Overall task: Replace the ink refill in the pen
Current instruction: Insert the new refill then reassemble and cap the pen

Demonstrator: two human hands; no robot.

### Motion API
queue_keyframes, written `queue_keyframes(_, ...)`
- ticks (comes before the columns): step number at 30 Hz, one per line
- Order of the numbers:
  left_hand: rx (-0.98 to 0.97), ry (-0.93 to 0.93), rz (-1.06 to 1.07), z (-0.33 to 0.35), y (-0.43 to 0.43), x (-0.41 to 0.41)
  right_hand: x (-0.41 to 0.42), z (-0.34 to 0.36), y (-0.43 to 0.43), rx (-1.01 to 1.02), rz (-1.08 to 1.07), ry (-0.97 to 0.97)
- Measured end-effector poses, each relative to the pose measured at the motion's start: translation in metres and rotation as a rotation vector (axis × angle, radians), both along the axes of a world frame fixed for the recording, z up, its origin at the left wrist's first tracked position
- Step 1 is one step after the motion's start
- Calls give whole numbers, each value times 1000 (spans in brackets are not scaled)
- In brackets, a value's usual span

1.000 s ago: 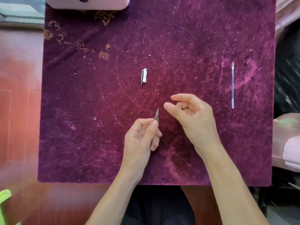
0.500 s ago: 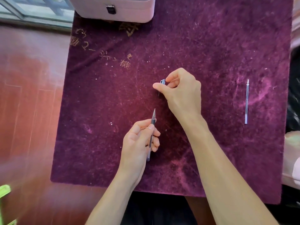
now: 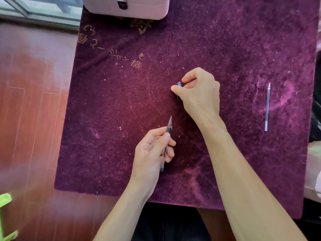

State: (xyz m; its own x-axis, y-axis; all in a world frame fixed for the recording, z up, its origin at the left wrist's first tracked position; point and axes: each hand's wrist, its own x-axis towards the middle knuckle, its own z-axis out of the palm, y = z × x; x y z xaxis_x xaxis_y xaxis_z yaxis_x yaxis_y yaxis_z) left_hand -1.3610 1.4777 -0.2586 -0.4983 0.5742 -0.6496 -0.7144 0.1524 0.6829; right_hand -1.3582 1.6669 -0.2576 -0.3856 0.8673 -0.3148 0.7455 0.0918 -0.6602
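Green plastic item (image 3: 6, 216), lower left corner, blurred; I cannot tell what it is.

Red-brown wooden floor (image 3: 26, 119), planked, running down the left side.

Purple velvet cloth (image 3: 121, 101), covering the work surface. It is flecked with pale lint and has gold embroidered characters (image 3: 111, 51) near its far left corner.

Pale pink case (image 3: 139, 9), with a dark latch facing me, resting on the far edge of the cloth.

Left hand (image 3: 151, 152), near the middle of the cloth, with thumb and fingers curled round the pen.

Pen (image 3: 168, 129), with a clear barrel and dark grip section. Its metal tip points away from me and its back end sticks out below the hand.

Pen cap (image 3: 178, 83), small and dark, mostly hidden. Only its top end and a sliver below the thumb are visible. I cannot tell whether it is touching the cloth or lifted.

Right hand (image 3: 199, 94), beyond the pen tip and apart from it. Its thumb and forefinger are pinched together on the pen cap, and the other fingers are curled.

Ink refill (image 3: 267, 108), a thin clear tube, lying flat on the right part of the cloth. Its tip points away from me, and it is well apart from both hands.

Pale pink object (image 3: 314, 171), at the right edge and cut off by the frame.
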Motion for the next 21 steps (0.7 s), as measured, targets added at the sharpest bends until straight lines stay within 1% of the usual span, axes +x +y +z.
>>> queue_keyframes(6, 13, 4, -50, 1, 7, 7, 40, 14, 2, -58, -25, 62)
queue_keyframes(10, 36, 5, -139, 2, 15, 14, 81, 21, 0, -206, -105, 200)
queue_keyframes(14, 52, 30, -215, 2, 23, 25, 119, 18, -5, -300, -179, 337)
queue_keyframes(21, 52, 71, -315, 1, 35, 49, 163, 12, -14, -452, -296, 492)
